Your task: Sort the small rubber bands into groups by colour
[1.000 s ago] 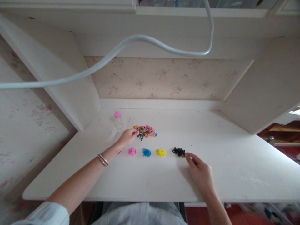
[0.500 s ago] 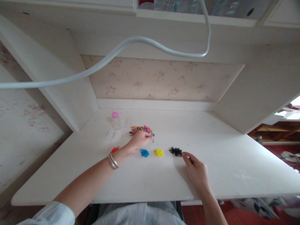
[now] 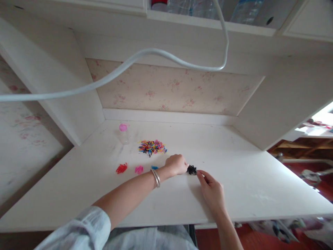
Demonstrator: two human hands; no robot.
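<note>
A small pile of black rubber bands [image 3: 191,169] lies on the white desk between my hands. My left hand [image 3: 177,164] reaches across to the pile's left edge, its fingers closed at the tips; whatever they pinch is hidden. At the right edge, my right hand [image 3: 212,190] touches the black pile with thumb and index finger pressed together. Left of my hands are a blue pile [image 3: 154,167], partly covered by my left wrist, a pink pile [image 3: 139,169] and a red pile [image 3: 121,168]. Behind them spreads a larger mixed-colour heap of bands [image 3: 152,147].
A clear bottle [image 3: 125,138] with a pink lid stands at the back left of the desk [image 3: 234,201]. A white cable [image 3: 156,52] hangs across the upper view, under a shelf holding plastic bottles [image 3: 246,12]. Side panels bound the desk left and right.
My left hand has moved right from the mixed heap, with a dark strand at its fingertips, to the black pile, now covering the yellow pile. The black pile looks more compact; my right hand stays beside it.
</note>
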